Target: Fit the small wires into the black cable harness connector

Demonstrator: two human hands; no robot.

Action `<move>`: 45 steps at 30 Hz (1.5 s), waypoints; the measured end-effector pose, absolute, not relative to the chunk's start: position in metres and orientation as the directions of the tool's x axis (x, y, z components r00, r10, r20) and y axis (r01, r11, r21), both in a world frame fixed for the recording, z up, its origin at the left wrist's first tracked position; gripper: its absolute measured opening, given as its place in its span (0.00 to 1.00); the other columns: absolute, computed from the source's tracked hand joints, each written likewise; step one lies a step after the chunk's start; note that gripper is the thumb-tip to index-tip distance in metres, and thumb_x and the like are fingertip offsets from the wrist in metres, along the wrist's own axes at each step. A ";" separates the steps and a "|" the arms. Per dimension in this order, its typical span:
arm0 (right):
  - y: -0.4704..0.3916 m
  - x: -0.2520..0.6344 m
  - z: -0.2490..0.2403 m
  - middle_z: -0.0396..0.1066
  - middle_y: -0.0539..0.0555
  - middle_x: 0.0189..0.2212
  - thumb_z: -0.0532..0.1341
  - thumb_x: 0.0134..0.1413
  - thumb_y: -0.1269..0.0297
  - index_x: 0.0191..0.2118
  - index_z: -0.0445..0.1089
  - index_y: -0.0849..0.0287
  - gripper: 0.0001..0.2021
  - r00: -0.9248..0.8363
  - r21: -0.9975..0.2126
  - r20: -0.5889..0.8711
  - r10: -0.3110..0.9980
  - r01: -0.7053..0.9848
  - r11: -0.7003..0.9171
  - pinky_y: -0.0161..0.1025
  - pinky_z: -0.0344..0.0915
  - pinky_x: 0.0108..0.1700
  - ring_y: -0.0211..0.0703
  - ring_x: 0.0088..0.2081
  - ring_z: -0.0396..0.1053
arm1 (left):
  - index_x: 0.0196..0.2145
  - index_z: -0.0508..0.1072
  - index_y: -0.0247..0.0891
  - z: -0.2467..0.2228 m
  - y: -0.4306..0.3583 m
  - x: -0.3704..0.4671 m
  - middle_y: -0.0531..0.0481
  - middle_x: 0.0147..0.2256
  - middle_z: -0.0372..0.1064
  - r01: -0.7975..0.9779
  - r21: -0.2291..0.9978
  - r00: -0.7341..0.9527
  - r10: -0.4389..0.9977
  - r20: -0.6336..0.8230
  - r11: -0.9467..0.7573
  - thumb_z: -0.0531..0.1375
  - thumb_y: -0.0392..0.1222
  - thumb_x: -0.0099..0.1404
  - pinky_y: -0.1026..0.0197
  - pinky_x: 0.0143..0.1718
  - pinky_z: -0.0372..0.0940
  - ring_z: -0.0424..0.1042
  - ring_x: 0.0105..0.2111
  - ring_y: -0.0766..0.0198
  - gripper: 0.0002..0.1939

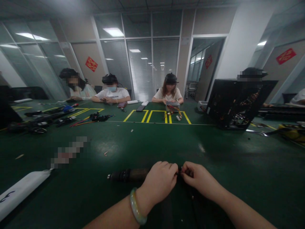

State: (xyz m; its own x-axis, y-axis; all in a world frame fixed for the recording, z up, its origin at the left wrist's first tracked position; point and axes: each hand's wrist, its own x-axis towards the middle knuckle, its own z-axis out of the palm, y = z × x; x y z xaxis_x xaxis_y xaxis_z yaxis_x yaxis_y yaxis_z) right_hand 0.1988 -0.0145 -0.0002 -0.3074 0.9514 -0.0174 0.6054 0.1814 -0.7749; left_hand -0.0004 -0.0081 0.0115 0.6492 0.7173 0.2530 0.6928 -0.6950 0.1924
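Note:
A dark cylindrical tool [138, 174] with a metal tip pointing left lies low over the green table. My left hand [160, 178], with a pale bangle [137, 208] at its wrist, is wrapped round the tool's right part. Close beside it, my right hand [194, 174] has its thumb and fingers pinched at the tool's right end, on a small dark part too hidden to name. A dark cord [192, 198] hangs down below my right hand.
A white power strip [23, 190] lies at the left. Cable bundles [92, 117] are at the back left. A black computer case [228, 103] stands at the back right. People sit across the green table [143, 143], one with a wired power unit [173, 106].

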 end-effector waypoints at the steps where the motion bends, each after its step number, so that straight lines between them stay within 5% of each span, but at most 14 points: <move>1: -0.014 0.199 0.000 0.70 0.47 0.25 0.58 0.56 0.68 0.32 0.67 0.59 0.03 -0.315 -0.778 -0.010 0.949 0.599 0.190 0.30 0.59 0.28 0.37 0.27 0.66 | 0.37 0.66 0.40 0.011 -0.008 -0.001 0.53 0.35 0.69 0.689 0.197 0.650 0.715 0.258 -0.697 0.57 0.36 0.66 0.57 0.41 0.60 0.68 0.37 0.60 0.02; 26: -0.014 0.199 -0.004 0.66 0.46 0.25 0.58 0.57 0.67 0.32 0.68 0.59 0.04 -0.347 -0.813 -0.027 0.937 0.553 0.181 0.29 0.57 0.28 0.36 0.27 0.62 | 0.36 0.68 0.39 0.007 -0.008 0.000 0.52 0.38 0.71 0.678 0.217 0.646 0.710 0.280 -0.702 0.58 0.37 0.66 0.55 0.46 0.60 0.69 0.40 0.59 0.01; 34: -0.016 0.191 0.000 0.65 0.45 0.24 0.58 0.57 0.68 0.31 0.65 0.59 0.04 -0.361 -0.859 0.007 0.933 0.476 0.190 0.29 0.57 0.29 0.35 0.27 0.62 | 0.35 0.68 0.39 0.007 -0.008 -0.001 0.51 0.34 0.69 0.712 0.208 0.614 0.739 0.278 -0.670 0.57 0.34 0.63 0.56 0.41 0.61 0.68 0.37 0.59 0.02; 45: -0.016 0.196 0.001 0.67 0.46 0.24 0.57 0.55 0.70 0.31 0.67 0.59 0.03 -0.356 -0.770 -0.009 0.934 0.599 0.221 0.29 0.57 0.29 0.36 0.27 0.64 | 0.40 0.69 0.39 0.004 -0.009 0.000 0.49 0.39 0.71 0.713 0.228 0.606 0.746 0.275 -0.663 0.56 0.35 0.66 0.55 0.48 0.60 0.69 0.42 0.59 0.05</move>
State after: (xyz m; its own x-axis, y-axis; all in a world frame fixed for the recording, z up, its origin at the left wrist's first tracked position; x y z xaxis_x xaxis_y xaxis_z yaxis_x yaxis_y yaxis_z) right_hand 0.1956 -0.0160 0.0005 -0.3562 0.9344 -0.0087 0.5986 0.2210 -0.7699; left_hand 0.0002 -0.0090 0.0042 0.6062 0.7464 0.2746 0.7132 -0.6630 0.2278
